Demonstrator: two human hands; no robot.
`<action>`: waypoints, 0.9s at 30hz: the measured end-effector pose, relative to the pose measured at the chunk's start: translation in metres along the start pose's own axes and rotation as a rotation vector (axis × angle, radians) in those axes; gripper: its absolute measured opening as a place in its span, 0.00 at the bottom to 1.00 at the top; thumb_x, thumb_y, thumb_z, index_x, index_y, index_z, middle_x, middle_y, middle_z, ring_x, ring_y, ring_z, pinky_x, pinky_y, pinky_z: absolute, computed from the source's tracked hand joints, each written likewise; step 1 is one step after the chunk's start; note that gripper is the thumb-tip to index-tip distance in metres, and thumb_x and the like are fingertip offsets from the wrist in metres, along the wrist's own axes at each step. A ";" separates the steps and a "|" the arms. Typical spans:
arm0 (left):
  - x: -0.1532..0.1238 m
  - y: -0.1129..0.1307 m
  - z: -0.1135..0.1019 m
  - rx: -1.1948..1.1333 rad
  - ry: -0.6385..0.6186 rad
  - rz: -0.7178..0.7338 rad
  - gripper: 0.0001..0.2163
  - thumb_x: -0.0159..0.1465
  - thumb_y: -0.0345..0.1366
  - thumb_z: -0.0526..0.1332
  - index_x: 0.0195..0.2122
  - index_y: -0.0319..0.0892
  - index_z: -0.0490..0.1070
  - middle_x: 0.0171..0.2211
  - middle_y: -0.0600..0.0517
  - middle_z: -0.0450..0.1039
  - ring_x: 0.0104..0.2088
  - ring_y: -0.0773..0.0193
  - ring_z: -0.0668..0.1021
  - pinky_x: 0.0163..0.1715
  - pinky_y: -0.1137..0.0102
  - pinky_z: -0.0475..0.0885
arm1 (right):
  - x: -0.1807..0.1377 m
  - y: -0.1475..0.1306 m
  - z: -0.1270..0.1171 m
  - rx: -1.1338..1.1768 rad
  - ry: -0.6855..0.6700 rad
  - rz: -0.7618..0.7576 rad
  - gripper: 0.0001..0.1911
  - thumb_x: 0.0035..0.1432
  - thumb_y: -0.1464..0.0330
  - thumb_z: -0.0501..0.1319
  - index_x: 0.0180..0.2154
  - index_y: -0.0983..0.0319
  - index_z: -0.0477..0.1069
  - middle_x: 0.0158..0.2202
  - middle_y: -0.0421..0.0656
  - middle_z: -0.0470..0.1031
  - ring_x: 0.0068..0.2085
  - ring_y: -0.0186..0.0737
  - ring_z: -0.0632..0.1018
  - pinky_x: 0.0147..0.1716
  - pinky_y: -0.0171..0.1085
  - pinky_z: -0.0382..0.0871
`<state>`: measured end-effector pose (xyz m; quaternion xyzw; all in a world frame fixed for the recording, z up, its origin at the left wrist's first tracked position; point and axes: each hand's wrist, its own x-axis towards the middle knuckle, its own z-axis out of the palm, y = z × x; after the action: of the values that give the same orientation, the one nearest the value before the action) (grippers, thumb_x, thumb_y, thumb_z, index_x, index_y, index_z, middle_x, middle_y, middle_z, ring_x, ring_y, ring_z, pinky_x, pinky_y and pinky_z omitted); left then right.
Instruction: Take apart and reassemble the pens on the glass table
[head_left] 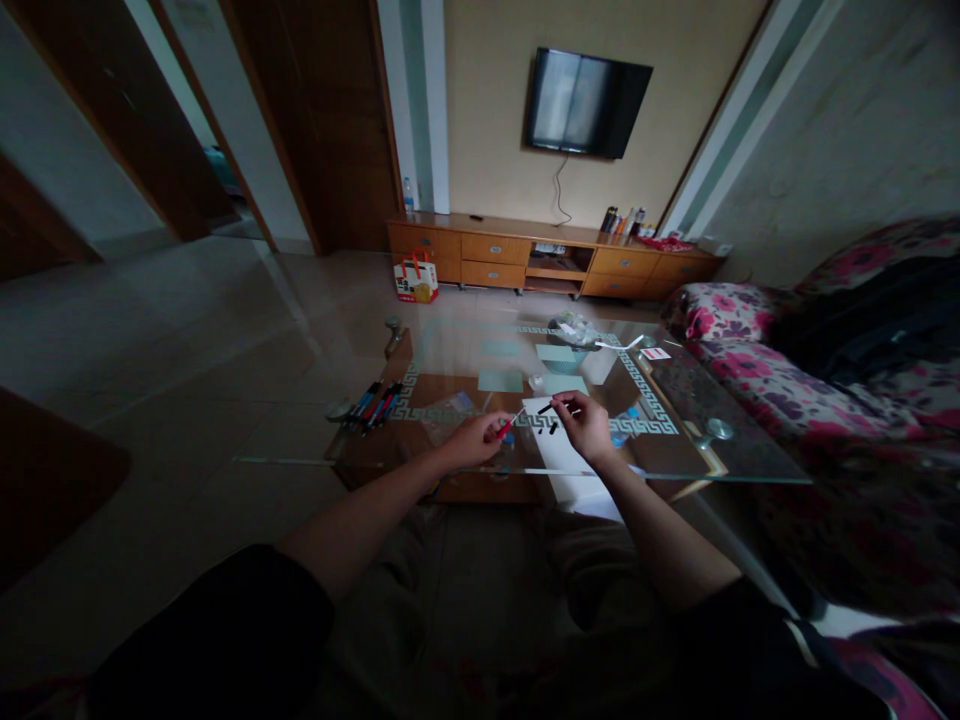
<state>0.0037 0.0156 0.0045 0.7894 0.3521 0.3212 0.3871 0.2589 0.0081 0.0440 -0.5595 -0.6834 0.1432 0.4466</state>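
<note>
My left hand (477,440) is closed around a red pen barrel (504,430), with a thin pale tip sticking out toward the upper right. Just across from it, my right hand (586,424) pinches a short black pen part (544,409) between thumb and fingers. The two pieces are apart. Below the right fingertips, small black pieces (553,428) lie over a white sheet (555,455). Several pens (371,405) with black, blue and red parts rest in a group at the left end of the glass table (450,350).
A crumpled plastic bag (574,328) sits toward the table's far side, near a red and white card (655,354). The flowered sofa (757,350) stands at the right. Against the far wall are a wooden TV cabinet (495,248) and a carton with red handles (416,280).
</note>
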 end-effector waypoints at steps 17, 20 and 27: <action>0.001 -0.003 -0.001 0.088 -0.031 0.039 0.22 0.56 0.27 0.59 0.54 0.39 0.72 0.31 0.52 0.75 0.27 0.69 0.73 0.29 0.76 0.67 | -0.003 -0.010 0.005 0.057 0.008 0.032 0.19 0.63 0.54 0.57 0.40 0.61 0.75 0.37 0.46 0.80 0.31 0.39 0.77 0.33 0.36 0.71; 0.001 -0.002 0.000 0.063 -0.039 0.039 0.22 0.57 0.27 0.59 0.54 0.40 0.71 0.33 0.51 0.75 0.28 0.68 0.74 0.30 0.75 0.68 | -0.002 -0.013 0.005 0.062 -0.002 0.031 0.19 0.63 0.53 0.56 0.40 0.61 0.76 0.37 0.46 0.80 0.31 0.39 0.77 0.33 0.36 0.71; 0.001 0.003 -0.001 0.046 -0.030 0.040 0.22 0.56 0.26 0.59 0.54 0.40 0.72 0.34 0.50 0.76 0.29 0.67 0.75 0.31 0.74 0.69 | -0.004 -0.015 0.006 0.076 -0.056 0.024 0.19 0.63 0.53 0.56 0.40 0.61 0.75 0.38 0.46 0.80 0.31 0.39 0.77 0.32 0.36 0.71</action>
<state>0.0045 0.0155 0.0077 0.8097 0.3375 0.3088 0.3676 0.2445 0.0019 0.0489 -0.5460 -0.6830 0.1898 0.4465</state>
